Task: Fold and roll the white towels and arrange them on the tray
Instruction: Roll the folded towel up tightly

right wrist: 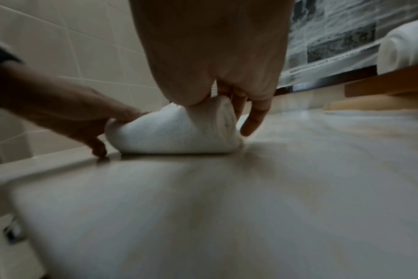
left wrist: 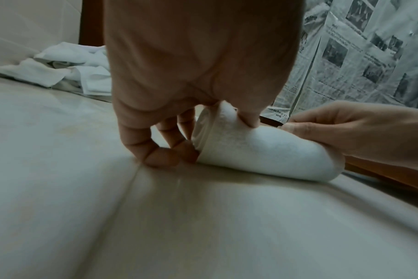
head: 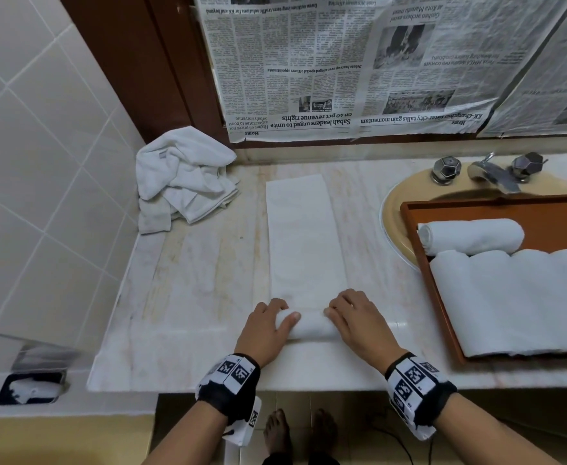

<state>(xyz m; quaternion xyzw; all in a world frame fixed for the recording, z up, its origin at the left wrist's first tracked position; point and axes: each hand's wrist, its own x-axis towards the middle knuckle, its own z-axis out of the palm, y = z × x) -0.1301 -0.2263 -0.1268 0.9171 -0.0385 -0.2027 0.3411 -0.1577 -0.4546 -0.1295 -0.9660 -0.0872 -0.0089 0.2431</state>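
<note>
Folded towel lies as long strip on counter, near end rolled up. Left hand grips left end of roll, thumb on top, fingers curled behind. Right hand grips right end likewise. Tray at right, over sink, holds rolled towels. Heap of loose towels in far left corner.

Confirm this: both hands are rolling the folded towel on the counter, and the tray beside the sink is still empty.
Not empty. The head view shows the tray already holding rolled towels. The rest stands: left hand and right hand grip the folded towel on the counter.
</note>
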